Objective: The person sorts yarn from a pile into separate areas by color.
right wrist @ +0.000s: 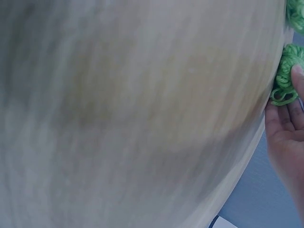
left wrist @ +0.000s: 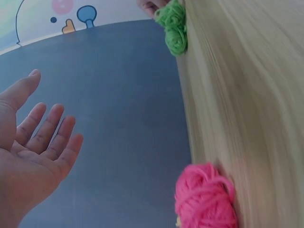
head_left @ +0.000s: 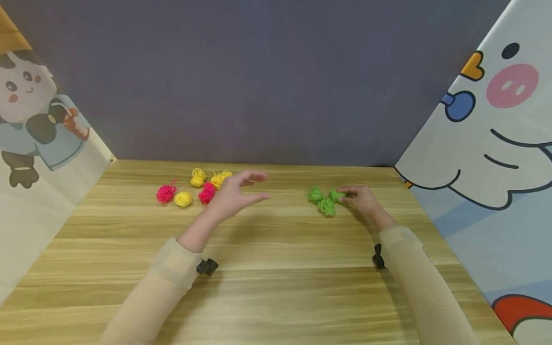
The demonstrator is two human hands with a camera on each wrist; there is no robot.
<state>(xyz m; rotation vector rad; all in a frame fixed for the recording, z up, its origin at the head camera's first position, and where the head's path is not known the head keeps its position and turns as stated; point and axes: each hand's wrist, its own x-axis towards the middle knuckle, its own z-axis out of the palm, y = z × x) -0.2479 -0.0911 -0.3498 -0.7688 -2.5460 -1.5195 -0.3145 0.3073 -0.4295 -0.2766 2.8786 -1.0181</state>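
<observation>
My right hand (head_left: 361, 199) is at the right of the table, with thumb and fingers pinching a small green yarn ball (head_left: 335, 195). In the right wrist view the thumb lies on that ball (right wrist: 286, 71), and loose loops of yarn hang by the fingers. Two more green yarn balls, one at the left (head_left: 316, 195) and one in front (head_left: 327, 207), lie close against it. My left hand (head_left: 230, 196) is raised over the table, holding nothing, its thumb and fingers spread apart. Just behind it lie a pink yarn ball (head_left: 207, 193) and a yellow yarn ball (head_left: 220, 179), partly covered by the hand.
Further left on the wooden table (head_left: 276, 287) are another pink yarn ball (head_left: 166, 193) and two yellow ones, one in front (head_left: 183, 199) and one behind (head_left: 198, 178). A dark grey panel (head_left: 258, 81) closes off the back, and cartoon-printed panels stand at both sides.
</observation>
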